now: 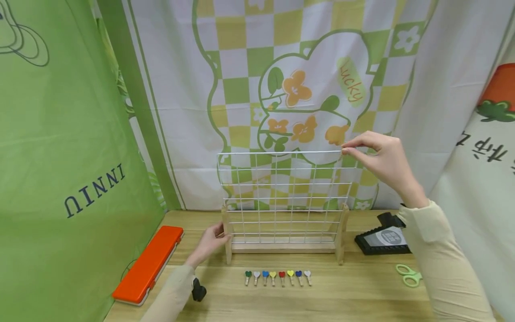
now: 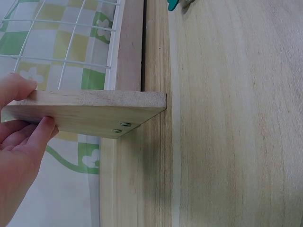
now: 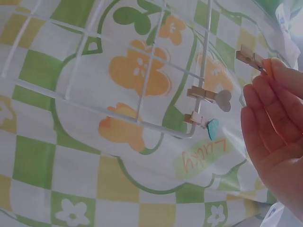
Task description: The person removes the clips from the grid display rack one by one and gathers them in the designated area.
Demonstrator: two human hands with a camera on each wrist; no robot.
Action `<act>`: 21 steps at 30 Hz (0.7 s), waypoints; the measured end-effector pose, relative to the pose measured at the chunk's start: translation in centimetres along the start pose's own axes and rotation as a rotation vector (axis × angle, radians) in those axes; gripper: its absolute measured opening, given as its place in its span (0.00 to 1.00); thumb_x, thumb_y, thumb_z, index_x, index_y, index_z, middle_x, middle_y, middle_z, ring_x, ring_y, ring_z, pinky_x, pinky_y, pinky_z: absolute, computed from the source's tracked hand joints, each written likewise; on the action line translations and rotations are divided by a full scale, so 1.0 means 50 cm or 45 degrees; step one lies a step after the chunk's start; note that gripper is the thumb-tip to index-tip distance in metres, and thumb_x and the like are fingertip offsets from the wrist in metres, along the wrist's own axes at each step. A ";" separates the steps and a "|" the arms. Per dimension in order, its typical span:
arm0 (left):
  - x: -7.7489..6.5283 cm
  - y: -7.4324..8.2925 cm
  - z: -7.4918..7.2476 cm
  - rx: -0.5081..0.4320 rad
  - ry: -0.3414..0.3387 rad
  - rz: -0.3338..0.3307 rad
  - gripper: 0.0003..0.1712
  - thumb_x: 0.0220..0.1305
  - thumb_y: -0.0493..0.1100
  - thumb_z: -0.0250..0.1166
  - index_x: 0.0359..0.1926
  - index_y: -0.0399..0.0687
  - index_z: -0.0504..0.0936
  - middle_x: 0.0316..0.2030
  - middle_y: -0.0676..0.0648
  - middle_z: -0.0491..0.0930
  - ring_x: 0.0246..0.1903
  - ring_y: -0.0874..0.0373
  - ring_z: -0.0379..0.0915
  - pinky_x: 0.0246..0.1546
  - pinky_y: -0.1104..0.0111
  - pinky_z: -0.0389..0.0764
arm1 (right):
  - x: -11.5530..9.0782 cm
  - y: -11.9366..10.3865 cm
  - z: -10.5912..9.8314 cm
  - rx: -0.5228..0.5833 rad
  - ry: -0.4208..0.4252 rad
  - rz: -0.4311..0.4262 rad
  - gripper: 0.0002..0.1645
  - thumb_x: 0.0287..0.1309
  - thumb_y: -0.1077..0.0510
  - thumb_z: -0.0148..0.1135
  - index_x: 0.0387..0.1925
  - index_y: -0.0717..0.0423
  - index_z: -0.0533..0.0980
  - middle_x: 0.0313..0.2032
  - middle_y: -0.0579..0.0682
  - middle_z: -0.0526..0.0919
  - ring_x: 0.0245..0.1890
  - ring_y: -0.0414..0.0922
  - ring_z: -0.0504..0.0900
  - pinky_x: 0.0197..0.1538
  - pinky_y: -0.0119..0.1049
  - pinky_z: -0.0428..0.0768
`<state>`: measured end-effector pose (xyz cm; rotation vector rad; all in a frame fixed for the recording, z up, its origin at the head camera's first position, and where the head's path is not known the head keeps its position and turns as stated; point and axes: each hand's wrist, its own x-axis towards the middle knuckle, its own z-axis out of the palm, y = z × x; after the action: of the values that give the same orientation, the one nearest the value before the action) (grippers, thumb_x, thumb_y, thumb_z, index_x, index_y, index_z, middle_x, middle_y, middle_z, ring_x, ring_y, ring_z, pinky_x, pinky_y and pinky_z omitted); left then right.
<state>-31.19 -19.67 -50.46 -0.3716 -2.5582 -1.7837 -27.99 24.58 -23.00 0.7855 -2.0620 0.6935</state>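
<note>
A white wire grid [image 1: 295, 183] stands upright in a wooden stand [image 1: 281, 248] on the table. My left hand [image 1: 211, 243] grips the stand's left wooden leg [image 2: 94, 111], thumb on one face and fingers on the other. My right hand [image 1: 382, 161] is at the grid's upper right. In the right wrist view it pinches a small wooden clothespin [image 3: 248, 57], whose head is mostly hidden by the fingers. Clipped on the wire near the corner are a white heart clothespin [image 3: 210, 97] and a teal heart clothespin [image 3: 203, 124].
A row of heart clothespins [image 1: 277, 277] lies in front of the stand. An orange case [image 1: 149, 264] lies at left. On the right are a black-edged object [image 1: 384, 240] and green scissors [image 1: 409, 275]. A patterned curtain [image 1: 237, 53] hangs behind.
</note>
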 end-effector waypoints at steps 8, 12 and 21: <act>0.000 0.005 0.001 -0.011 0.003 0.009 0.33 0.65 0.30 0.62 0.68 0.22 0.63 0.63 0.24 0.70 0.64 0.33 0.69 0.65 0.50 0.76 | -0.094 0.001 0.034 0.084 -0.063 0.021 0.12 0.47 0.72 0.73 0.34 0.55 0.87 0.32 0.50 0.89 0.37 0.17 0.77 0.45 0.10 0.76; 0.001 0.003 0.000 -0.014 -0.002 0.011 0.33 0.65 0.31 0.63 0.68 0.23 0.63 0.64 0.25 0.70 0.65 0.33 0.68 0.65 0.51 0.76 | -0.152 0.008 0.074 0.094 -0.165 0.087 0.11 0.49 0.69 0.73 0.35 0.52 0.87 0.32 0.46 0.89 0.34 0.22 0.79 0.40 0.13 0.78; -0.002 0.007 -0.003 -0.030 -0.008 -0.007 0.33 0.65 0.31 0.63 0.68 0.25 0.64 0.64 0.25 0.70 0.65 0.34 0.68 0.66 0.50 0.75 | -0.277 0.044 0.164 0.171 -0.409 0.228 0.06 0.55 0.63 0.71 0.35 0.51 0.86 0.30 0.44 0.88 0.30 0.30 0.83 0.34 0.27 0.86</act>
<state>-31.05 -19.74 -50.10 -0.3712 -2.5475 -1.8187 -26.90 24.25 -39.22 0.8377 -2.4182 0.8574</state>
